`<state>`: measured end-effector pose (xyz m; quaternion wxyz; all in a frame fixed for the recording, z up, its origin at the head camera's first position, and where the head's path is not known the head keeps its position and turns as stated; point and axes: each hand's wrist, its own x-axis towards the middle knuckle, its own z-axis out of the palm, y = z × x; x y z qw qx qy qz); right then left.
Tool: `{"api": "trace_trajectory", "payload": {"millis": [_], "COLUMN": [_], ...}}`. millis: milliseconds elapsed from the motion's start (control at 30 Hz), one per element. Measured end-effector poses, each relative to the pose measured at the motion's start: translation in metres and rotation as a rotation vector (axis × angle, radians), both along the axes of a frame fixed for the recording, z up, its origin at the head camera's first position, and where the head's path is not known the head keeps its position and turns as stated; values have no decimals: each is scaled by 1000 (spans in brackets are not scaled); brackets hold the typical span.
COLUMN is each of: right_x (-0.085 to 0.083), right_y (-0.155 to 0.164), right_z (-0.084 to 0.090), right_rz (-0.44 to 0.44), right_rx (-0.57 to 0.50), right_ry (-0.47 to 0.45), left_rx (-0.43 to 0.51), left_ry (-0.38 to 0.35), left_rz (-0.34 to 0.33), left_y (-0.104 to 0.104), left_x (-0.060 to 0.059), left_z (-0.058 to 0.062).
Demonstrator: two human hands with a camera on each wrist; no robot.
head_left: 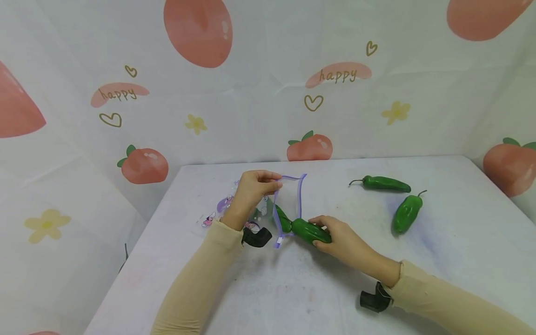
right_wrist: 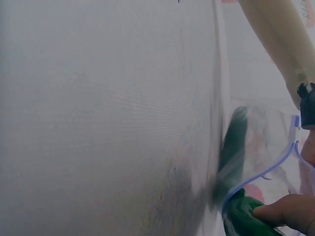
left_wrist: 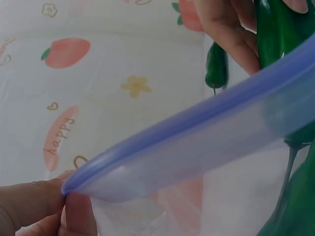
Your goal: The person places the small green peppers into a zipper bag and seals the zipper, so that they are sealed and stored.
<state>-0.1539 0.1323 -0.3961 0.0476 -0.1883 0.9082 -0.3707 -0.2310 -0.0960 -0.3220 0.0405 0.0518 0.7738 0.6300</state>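
My left hand (head_left: 256, 193) pinches the purple-edged rim of a clear zip bag (head_left: 300, 197) between thumb and fingers, and the bag's mouth gapes toward the right. In my right hand (head_left: 341, 237) is a green pepper (head_left: 307, 230), gripped at its near end, its other end right at the bag's mouth. Another green pepper (head_left: 282, 218) lies inside the bag, just past the rim. The right wrist view shows the thumb on the held pepper (right_wrist: 248, 216) and a long pepper (right_wrist: 234, 152) behind the bag's clear film. Printed cartoon figures mark the bag's left part.
Two more green peppers lie on the right of the white table (head_left: 293, 298): a slim one (head_left: 385, 184) farther back and a plumper one (head_left: 407, 215) nearer. Behind the table hangs a white cloth (head_left: 251, 102) printed with peaches and hearts. Black wrist mounts sit by both sleeves.
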Motion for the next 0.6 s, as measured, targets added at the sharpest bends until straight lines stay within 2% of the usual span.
{"api": "trace_trajectory", "payload": {"millis": [300,600], "right_x": [0,1], "right_y": [0,-2], "right_z": [0,0], "right_rz": [32,18], "right_rx": [27,-30], "right_ry": [73,39], "left_rx": [-2,-4], "left_ry": [-7,-1], "left_rz": [6,5], "left_y": [1,0], "left_x": [-1,-1], "left_z": [0,0]}}
